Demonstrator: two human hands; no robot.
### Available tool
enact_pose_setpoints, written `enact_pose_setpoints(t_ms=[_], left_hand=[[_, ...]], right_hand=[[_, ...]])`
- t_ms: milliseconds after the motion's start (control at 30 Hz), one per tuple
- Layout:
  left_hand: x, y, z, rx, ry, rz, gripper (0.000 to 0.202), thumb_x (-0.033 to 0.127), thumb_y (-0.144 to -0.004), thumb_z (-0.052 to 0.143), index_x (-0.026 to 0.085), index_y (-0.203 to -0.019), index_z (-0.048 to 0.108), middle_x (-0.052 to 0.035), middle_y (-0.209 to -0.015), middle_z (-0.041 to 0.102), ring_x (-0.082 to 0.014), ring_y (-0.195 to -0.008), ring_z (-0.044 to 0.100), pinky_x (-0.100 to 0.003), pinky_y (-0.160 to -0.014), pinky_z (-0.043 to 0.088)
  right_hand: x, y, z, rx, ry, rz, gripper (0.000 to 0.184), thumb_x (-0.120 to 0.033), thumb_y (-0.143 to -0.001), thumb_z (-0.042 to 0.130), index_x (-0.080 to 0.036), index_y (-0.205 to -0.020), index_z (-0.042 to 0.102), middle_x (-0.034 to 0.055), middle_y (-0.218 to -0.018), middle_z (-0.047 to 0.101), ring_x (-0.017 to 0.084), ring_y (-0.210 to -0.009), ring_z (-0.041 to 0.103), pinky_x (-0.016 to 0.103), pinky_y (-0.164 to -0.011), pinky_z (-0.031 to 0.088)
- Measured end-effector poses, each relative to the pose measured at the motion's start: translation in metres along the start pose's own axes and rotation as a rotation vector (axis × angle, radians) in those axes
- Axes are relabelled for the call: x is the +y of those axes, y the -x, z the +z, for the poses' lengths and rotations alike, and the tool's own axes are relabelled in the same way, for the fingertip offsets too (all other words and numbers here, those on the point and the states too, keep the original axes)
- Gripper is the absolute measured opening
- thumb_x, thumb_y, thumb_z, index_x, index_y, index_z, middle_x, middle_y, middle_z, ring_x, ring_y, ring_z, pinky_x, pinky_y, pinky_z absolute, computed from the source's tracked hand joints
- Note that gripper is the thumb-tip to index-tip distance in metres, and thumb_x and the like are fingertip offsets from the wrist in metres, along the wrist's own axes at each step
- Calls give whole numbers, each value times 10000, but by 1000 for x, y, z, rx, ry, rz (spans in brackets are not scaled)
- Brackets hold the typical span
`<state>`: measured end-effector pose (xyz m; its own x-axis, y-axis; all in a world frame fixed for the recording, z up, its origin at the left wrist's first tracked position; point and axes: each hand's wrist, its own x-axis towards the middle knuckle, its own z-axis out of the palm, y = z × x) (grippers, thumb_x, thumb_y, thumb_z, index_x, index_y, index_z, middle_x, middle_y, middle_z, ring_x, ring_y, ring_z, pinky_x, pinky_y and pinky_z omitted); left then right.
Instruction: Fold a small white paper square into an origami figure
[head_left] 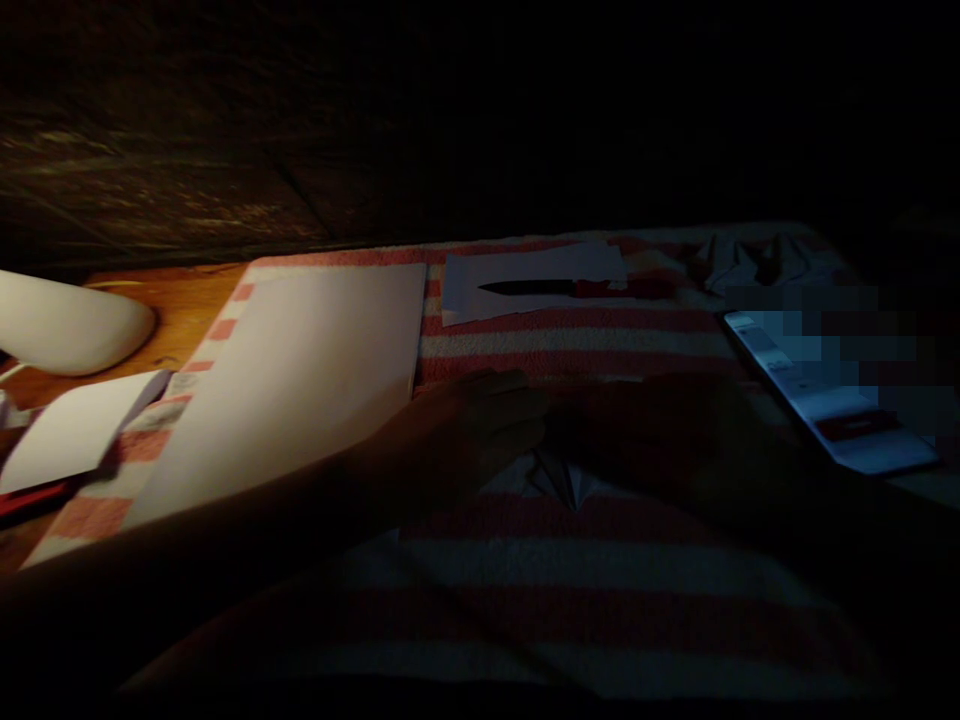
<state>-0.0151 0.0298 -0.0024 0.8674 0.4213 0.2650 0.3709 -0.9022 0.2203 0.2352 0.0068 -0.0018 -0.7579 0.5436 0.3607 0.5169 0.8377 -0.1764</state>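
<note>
A small folded piece of paper (566, 482) with pointed creases pokes out below my two hands, over the striped towel. My left hand (487, 420) comes in from the left, its fingers pressed together and closed at the paper's upper edge. Deep shadow covers my right hand (637, 425), which meets the left one from the right beside the same paper; its fingers cannot be made out. Just left of my left hand lies a stack of white paper sheets (300, 350). Beyond both hands, a knife (529, 287) with a dark blade and red handle rests on a smaller paper sheet (465, 285).
A lit phone (847, 400) lies at the right, partly pixelated. Several folded paper shapes (757, 262) stand at the far right. At the left are a white rounded object (75, 320) and a bent white sheet (75, 425). Red and white stripes mark the towel (570, 345); a dark wall (187, 190) rises behind.
</note>
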Motion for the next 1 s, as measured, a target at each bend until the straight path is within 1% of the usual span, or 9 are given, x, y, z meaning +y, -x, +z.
enact_pose_setpoints(t_ms=[100,167,300,500,633,767,833,933,1000], left_hand=[[4,1,-2,-7,-7,-41,277,137,-1049,415,143,-911,654,-64,-921,674,-167,-788,580,-287,-709,489],[7,1,-3,0,-54,-10,276,128,-1043,402,130,-949,661,-76,-928,678,-184,-809,586,-302,-733,503],[11,2,-2,7,-94,51,287,104,-1039,382,103,-989,665,-88,-922,677,-207,-852,591,-327,-793,522],[13,5,1,-39,-32,-28,228,138,-1043,418,132,-983,638,-63,-885,651,-192,-828,595,-320,-791,528],[12,3,2,-32,-56,-31,229,142,-1040,425,133,-972,643,-75,-941,665,-191,-845,602,-323,-784,529],[11,1,1,-78,-136,45,244,143,-1020,463,144,-899,675,-79,-944,664,-215,-886,599,-356,-805,529],[11,3,1,-91,-146,24,234,149,-1019,467,149,-971,697,-86,-993,677,-217,-915,609,-362,-818,538],[11,11,1,-90,-159,-25,248,148,-1007,478,145,-1138,689,-112,-1108,689,-238,-992,623,-394,-860,555],[10,17,0,-84,-160,-43,304,122,-973,506,151,-1229,666,-124,-1178,678,-257,-1057,616,-416,-893,557]], right_hand=[[-2,1,-6,-1,73,-95,328,-184,-1063,405,-162,-1174,713,83,-1145,783,198,-832,747,312,-613,539],[-3,2,-8,10,101,-115,321,-171,-1057,412,-137,-1190,702,102,-1126,782,198,-800,741,316,-617,541],[-5,4,-8,-17,108,-61,280,-202,-1049,471,-143,-1203,698,99,-1108,775,199,-826,729,299,-608,525],[-8,0,-11,-99,137,-58,325,-170,-1059,409,-149,-1112,730,88,-1057,770,183,-753,702,311,-586,526],[-7,-2,-9,-71,145,-97,341,-136,-1056,393,-157,-1153,719,88,-1195,760,218,-932,731,329,-641,589],[-5,-2,-3,-52,125,-65,291,-136,-1014,518,-154,-1247,692,115,-1390,671,276,-1182,680,428,-840,637],[-5,0,0,-46,80,-33,291,-134,-994,557,-138,-1249,699,131,-1395,666,292,-1220,665,462,-920,623],[-4,8,2,-28,5,58,290,-129,-984,569,-173,-1223,728,103,-1295,727,268,-1119,716,442,-897,636],[-3,13,3,-14,-44,100,268,-170,-992,573,-207,-1193,747,78,-1303,726,251,-1098,724,433,-913,633]])
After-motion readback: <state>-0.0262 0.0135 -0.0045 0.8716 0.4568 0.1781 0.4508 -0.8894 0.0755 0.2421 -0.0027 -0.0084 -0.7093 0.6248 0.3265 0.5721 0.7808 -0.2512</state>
